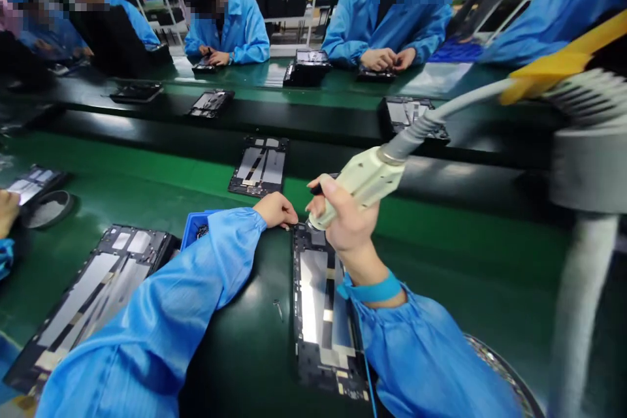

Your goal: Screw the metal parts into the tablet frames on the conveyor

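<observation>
Head view: right hand (344,222) wraps its fingers firmly around an electric screwdriver (360,188), tip at a tablet frame (313,313) on the green surface (441,241); left hand (275,209) curls beside it, grip unclear.

Blue smock sleeves (147,304), teal strap (372,289) on R wrist (361,264).

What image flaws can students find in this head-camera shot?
Head view: wide-angle distortion bends the green workbench; light glares on the tablet frame's metal plate; the grey stand at right looks blurred.
</observation>
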### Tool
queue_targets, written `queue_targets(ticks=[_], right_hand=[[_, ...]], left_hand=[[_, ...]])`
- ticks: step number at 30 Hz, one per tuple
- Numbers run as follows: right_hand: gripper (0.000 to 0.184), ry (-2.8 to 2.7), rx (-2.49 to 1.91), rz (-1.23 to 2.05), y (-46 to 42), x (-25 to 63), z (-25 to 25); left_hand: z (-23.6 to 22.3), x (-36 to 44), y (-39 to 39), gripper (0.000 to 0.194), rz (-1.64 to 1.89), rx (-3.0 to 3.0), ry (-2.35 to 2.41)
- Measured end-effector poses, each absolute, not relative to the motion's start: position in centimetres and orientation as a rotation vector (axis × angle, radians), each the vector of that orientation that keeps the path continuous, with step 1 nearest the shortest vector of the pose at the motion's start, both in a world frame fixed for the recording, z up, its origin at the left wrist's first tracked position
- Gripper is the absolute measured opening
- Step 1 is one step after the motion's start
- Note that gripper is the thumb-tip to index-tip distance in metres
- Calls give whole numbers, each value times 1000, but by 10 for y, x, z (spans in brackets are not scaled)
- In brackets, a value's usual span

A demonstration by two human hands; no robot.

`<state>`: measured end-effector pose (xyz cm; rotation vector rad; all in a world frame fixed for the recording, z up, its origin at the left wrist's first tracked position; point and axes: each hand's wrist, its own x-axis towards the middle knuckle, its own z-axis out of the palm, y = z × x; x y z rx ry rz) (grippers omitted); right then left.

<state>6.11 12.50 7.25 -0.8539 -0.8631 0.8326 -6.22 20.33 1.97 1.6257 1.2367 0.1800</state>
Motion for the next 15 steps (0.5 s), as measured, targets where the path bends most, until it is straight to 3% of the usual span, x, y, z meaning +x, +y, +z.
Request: queue_targets(ticks=[8, 15], right_hand=[[30, -862, -910, 827, 148, 47, 50], [27, -930, -947, 815, 151, 49, 32]], left_hand=[[31, -59, 198, 26, 77, 1805, 1272], [34, -59, 197, 16, 12, 1928, 1266]])
